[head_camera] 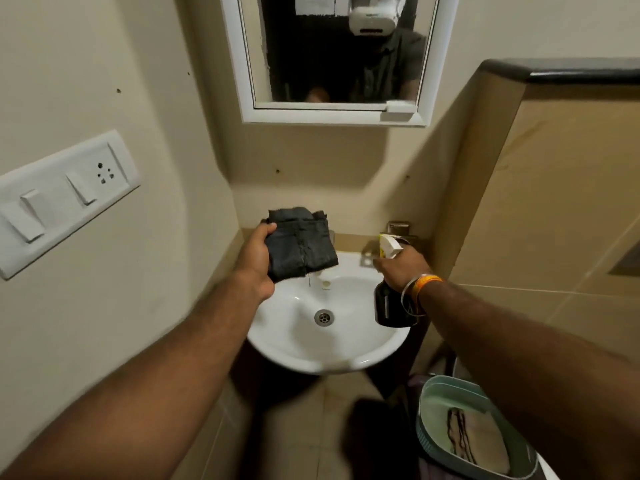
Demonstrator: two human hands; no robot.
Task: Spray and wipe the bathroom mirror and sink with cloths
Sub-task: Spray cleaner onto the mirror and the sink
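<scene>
Left hand [254, 261] grips folded dark cloth [300, 245] above sink [294, 337] back rim; cloth hides tap. Mirror [336, 50] top cut off, glass dim. Right hand [403, 270] clasps spray bottle [389, 306] over sink's right edge: white nozzle, dark body, neck hidden by fingers.

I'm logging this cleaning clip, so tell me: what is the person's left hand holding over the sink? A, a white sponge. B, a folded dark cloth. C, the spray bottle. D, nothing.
B: the left hand grips a folded dark cloth above the sink, while the right hand holds the spray bottle.
</scene>
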